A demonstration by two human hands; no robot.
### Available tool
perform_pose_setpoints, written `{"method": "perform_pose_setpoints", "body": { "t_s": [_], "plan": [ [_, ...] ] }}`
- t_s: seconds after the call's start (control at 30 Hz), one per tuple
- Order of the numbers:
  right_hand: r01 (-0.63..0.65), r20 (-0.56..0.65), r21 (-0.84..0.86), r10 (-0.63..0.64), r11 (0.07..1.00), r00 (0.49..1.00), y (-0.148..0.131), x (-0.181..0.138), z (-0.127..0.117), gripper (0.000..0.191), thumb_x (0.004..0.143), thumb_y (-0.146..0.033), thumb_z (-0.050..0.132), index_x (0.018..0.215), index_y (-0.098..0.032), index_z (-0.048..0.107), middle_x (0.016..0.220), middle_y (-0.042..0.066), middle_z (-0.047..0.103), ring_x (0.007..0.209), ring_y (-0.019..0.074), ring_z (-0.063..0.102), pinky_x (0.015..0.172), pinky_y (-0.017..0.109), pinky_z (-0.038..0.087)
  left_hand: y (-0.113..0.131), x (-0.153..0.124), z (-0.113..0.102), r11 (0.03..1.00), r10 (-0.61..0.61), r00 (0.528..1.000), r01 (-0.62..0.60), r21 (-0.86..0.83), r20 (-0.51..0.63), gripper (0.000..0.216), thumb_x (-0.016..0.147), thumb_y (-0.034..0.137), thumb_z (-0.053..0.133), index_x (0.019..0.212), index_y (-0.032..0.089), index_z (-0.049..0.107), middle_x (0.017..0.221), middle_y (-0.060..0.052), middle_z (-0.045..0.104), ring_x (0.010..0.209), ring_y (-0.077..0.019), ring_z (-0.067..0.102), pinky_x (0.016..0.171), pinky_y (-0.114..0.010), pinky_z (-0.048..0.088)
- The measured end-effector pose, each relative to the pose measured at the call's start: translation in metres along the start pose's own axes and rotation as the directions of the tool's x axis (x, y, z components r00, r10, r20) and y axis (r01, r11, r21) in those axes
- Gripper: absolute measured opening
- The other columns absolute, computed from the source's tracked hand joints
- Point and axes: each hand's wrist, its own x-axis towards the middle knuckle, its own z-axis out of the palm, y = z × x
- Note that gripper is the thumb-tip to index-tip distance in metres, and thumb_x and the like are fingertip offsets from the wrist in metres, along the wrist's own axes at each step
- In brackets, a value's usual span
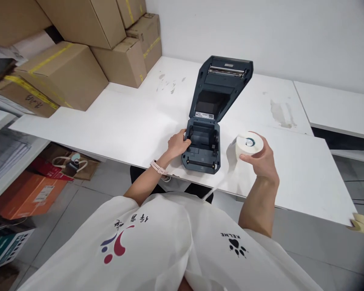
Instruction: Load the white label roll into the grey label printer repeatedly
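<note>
A dark grey label printer (202, 145) stands on the white table with its lid (223, 87) tipped up and back. Its inner bay faces me, and I see no roll inside. My left hand (178, 144) grips the printer's left side wall, thumb over the rim and fingers hidden behind it. To the right of the printer, my right hand (262, 159) is wrapped round a white label roll (248, 144), which rests upright on or just above the table; I cannot tell which. A loose strip from the roll trails toward the table's front edge.
Stacked cardboard boxes (69, 72) fill the table's left back corner. The white table (133, 129) has worn patches and runs along a white wall. On the floor at left lie an orange box (27, 198) and other packages. A second white surface (339, 105) adjoins at right.
</note>
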Motion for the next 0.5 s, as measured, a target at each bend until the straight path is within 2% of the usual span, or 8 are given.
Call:
{"method": "perform_pose_setpoints", "body": {
  "t_s": [0.1,0.2,0.27,0.37,0.43,0.5],
  "plan": [
    [-0.137,-0.112,0.069,0.144,0.988,0.983,0.046,-0.013,0.0,0.091,0.051,-0.043,0.093,0.133,-0.025,0.058,0.138,0.011,0.065,0.133,0.0359,0.059,0.114,0.053,0.047,0.002,-0.001,0.0,1.0,-0.005,1.0,0.005,-0.002,-0.005,0.061,0.083,0.024,0.049,0.144,0.019,0.054,0.101,-0.009,0.074,0.097,-0.0288,0.068,0.082,-0.038,0.05],
    [-0.24,-0.099,0.083,0.248,0.967,0.964,0.068,-0.023,0.004,0.1,0.054,-0.044,0.092,0.142,-0.025,0.049,0.144,0.014,0.06,0.136,0.0348,0.057,0.115,0.052,0.046,0.006,-0.003,-0.003,1.0,-0.021,1.0,0.021,-0.01,0.005,0.061,0.082,0.023,0.048,0.143,0.019,0.054,0.099,-0.009,0.073,0.094,-0.0286,0.068,0.081,-0.038,0.051],
    [-0.287,-0.091,0.029,0.288,0.958,0.953,0.07,-0.027,0.004,0.107,0.054,-0.043,0.093,0.147,-0.025,0.044,0.148,0.016,0.058,0.138,0.0351,0.055,0.116,0.055,0.044,0.007,-0.004,-0.004,0.999,-0.032,0.999,0.032,-0.015,0.009,0.061,0.082,0.023,0.048,0.143,0.019,0.055,0.098,-0.009,0.073,0.093,-0.0281,0.068,0.081,-0.038,0.051],
    [-0.335,-0.133,-0.056,0.325,0.941,0.936,0.066,-0.031,0.006,0.093,0.052,-0.043,0.095,0.134,-0.022,0.057,0.142,0.017,0.062,0.133,0.0385,0.058,0.115,0.059,0.043,0.007,-0.004,-0.004,0.999,-0.031,1.0,0.031,-0.022,0.004,0.061,0.083,0.023,0.049,0.143,0.019,0.054,0.098,-0.008,0.073,0.093,-0.0276,0.067,0.082,-0.038,0.05],
    [-0.311,-0.102,0.011,0.311,0.95,0.945,0.059,-0.029,0.011,0.081,0.055,-0.047,0.092,0.126,-0.021,0.063,0.136,0.016,0.067,0.128,0.0396,0.061,0.11,0.06,0.048,0.005,-0.003,-0.002,0.999,-0.027,1.0,0.027,-0.022,0.002,0.061,0.083,0.024,0.049,0.143,0.019,0.054,0.098,-0.008,0.073,0.093,-0.0275,0.067,0.082,-0.038,0.05],
    [-0.233,-0.023,0.117,0.237,0.966,0.971,0.045,-0.022,0.018,0.078,0.058,-0.053,0.089,0.125,-0.022,0.064,0.13,0.015,0.07,0.124,0.0391,0.064,0.105,0.057,0.052,0.004,-0.002,-0.001,1.0,-0.027,1.0,0.027,-0.015,0.002,0.061,0.083,0.025,0.049,0.143,0.02,0.055,0.098,-0.008,0.073,0.094,-0.0274,0.067,0.081,-0.037,0.05]
  ]
}}
